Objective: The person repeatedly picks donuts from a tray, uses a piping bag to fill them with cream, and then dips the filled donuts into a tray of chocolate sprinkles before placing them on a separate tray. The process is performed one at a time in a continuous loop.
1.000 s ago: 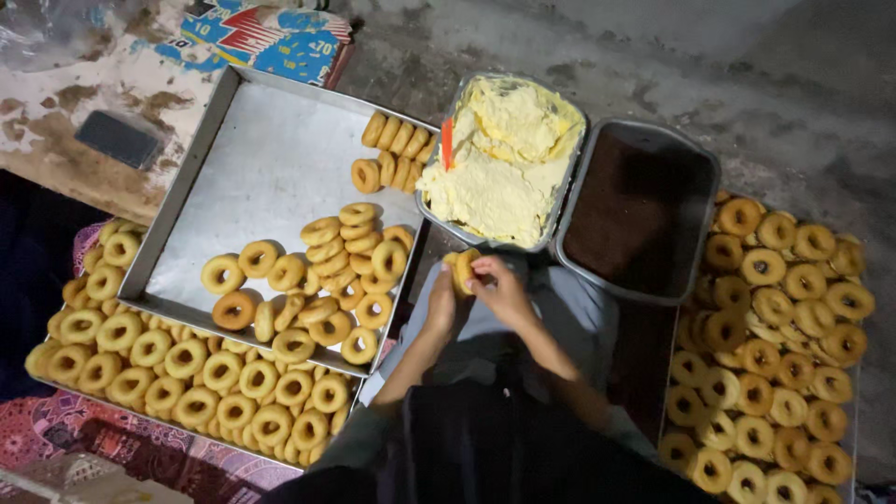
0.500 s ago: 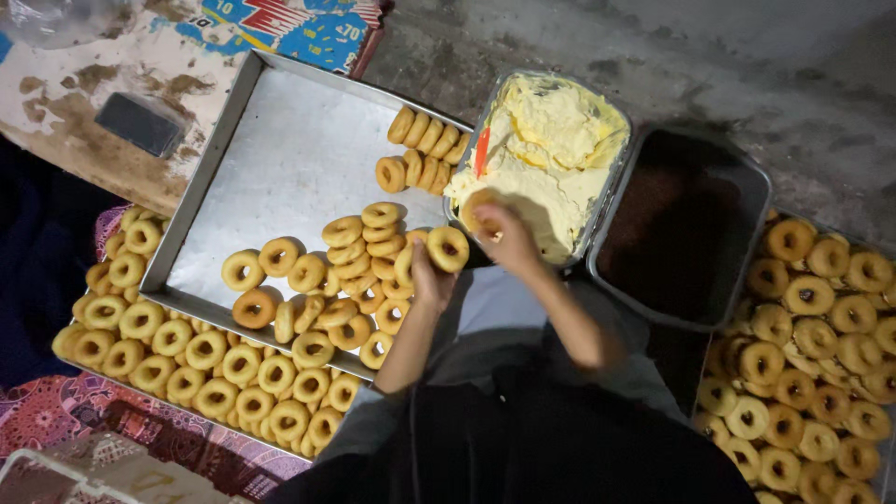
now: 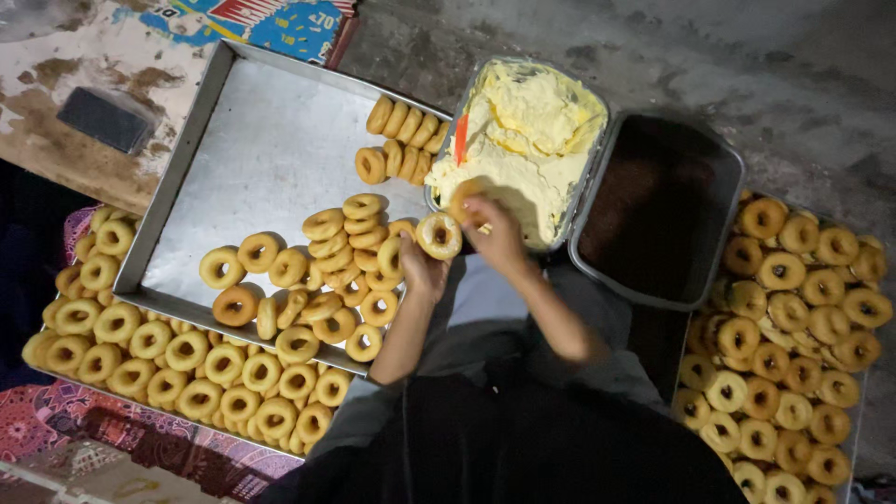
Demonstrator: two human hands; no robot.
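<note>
Gripping ring pastry point(image 3: 439, 235) in left hand point(image 3: 422, 271) fingertips; right hand point(image 3: 495, 233) w/ half over cream tub point(image 3: 523, 140).

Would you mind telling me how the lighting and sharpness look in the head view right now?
Head view: dim, uneven light; the metal tray shows a soft pale sheen, no harsh glare; the dark pan is lost in shadow; the right hand by the cream tub is slightly motion-blurred; the left hand and its ring pastry look sharper.
</note>
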